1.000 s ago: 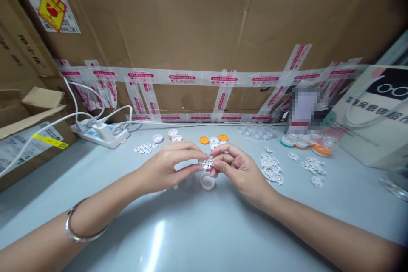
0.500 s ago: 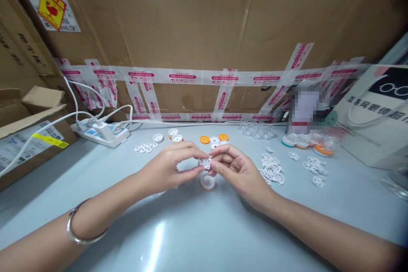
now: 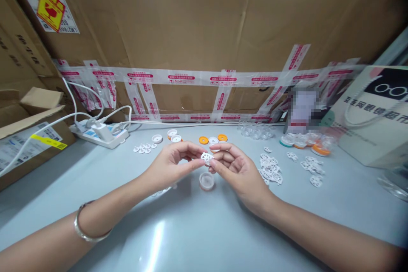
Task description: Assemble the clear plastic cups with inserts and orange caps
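Observation:
Between my two hands is a small white openwork plastic disc (image 3: pixel 207 159). My left hand (image 3: pixel 174 162) grips its left side between thumb and fingertips. On the other side, the thumb and fingers of my right hand (image 3: pixel 240 170) pinch it too. Just below, on the table, stands a round clear cup with an orange tint at its base (image 3: pixel 207 182). A pile of similar white openwork pieces (image 3: pixel 270 169) lies right of my right hand. Small white pieces (image 3: pixel 162 192), partly hidden, lie under my left wrist.
White and orange ring caps (image 3: pixel 203 140) and small white pegged pieces (image 3: pixel 145 148) lie behind my hands. Clear cups (image 3: pixel 256 130) and capped ones (image 3: pixel 320 149) stand at the back right. A power strip (image 3: pixel 111 140) sits at left, a paper bag (image 3: pixel 366 136) at right, cardboard (image 3: pixel 191 17) behind.
The white openwork disc has been turned so its round face shows more plainly. My left fingers have shifted on it, the thumb moving up; the cup below is less covered.

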### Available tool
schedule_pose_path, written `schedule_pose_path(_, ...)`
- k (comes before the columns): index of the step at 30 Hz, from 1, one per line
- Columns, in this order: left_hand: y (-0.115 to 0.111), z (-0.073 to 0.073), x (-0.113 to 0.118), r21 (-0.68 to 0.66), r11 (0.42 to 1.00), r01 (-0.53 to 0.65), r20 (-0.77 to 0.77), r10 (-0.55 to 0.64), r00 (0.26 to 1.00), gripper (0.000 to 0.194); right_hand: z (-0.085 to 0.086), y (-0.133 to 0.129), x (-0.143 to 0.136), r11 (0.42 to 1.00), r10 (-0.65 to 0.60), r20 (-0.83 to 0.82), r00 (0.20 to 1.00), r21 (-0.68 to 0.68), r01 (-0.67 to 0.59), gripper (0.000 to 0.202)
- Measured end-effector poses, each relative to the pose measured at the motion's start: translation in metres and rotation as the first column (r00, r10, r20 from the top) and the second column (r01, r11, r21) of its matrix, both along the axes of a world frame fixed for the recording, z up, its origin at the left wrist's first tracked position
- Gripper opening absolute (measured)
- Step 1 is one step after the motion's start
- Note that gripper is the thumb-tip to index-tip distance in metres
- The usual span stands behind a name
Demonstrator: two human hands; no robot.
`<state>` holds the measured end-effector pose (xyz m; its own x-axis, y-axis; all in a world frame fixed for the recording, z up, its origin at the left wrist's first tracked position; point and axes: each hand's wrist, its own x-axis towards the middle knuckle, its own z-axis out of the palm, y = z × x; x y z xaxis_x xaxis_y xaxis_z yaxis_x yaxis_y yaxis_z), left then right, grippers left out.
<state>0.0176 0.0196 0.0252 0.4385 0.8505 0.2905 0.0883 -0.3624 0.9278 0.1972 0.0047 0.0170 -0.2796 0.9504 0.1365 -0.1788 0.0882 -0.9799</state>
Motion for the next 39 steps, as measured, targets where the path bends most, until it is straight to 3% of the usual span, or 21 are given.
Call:
schedule_pose_path(4,-0.003,-0.001,0.005,-0.158,0.986,0.058,0.164,-0.031,0.986,0.013,-0.001,-0.005,-0.002,0.996,-0.033,0.043,0.999,0.088,0.029,0.02)
schedule_pose_path(10,-0.006,0.001,0.007,-0.254,0.967,0.028,0.154,0.012,0.988,0.01,-0.003,-0.006,-0.003,0.993,-0.032,0.028,0.999,0.115,0.029,0.019)
schedule_pose_path(13,-0.006,0.002,0.005,-0.226,0.972,0.062,0.162,-0.025,0.986,0.011,-0.001,-0.004,-0.003,0.999,0.012,-0.055,0.998,0.052,-0.009,0.023)
schedule_pose_path(16,-0.003,0.002,0.002,-0.156,0.984,0.081,0.171,-0.054,0.984,0.025,-0.001,-0.002,-0.002,0.991,0.07,-0.173,0.982,-0.104,-0.089,0.023)
schedule_pose_path(21,0.003,0.003,-0.004,-0.009,0.995,0.099,0.05,-0.099,0.994,0.019,-0.005,-0.001,-0.002,0.878,0.113,-0.397,0.911,-0.389,-0.278,0.023)
schedule_pose_path(24,0.003,0.004,-0.004,0.017,0.999,0.03,0.016,-0.031,0.999,0.013,-0.007,-0.002,-0.002,0.845,0.13,-0.442,0.888,-0.419,-0.332,0.02)
schedule_pose_path(30,0.0,0.004,0.002,-0.156,0.987,-0.023,0.067,0.034,0.997,0.007,-0.006,-0.004,-0.003,0.823,0.154,-0.456,0.877,-0.432,-0.37,0.018)
schedule_pose_path(34,-0.001,0.003,0.003,-0.168,0.984,-0.058,0.037,0.066,0.997,0.009,-0.007,-0.004,-0.004,0.806,0.152,-0.478,0.865,-0.446,-0.389,0.02)
schedule_pose_path(39,-0.003,0.004,0.004,-0.205,0.979,-0.009,0.066,0.023,0.998,0.011,-0.008,-0.005,-0.003,0.798,0.145,-0.482,0.864,-0.46,-0.39,0.021)
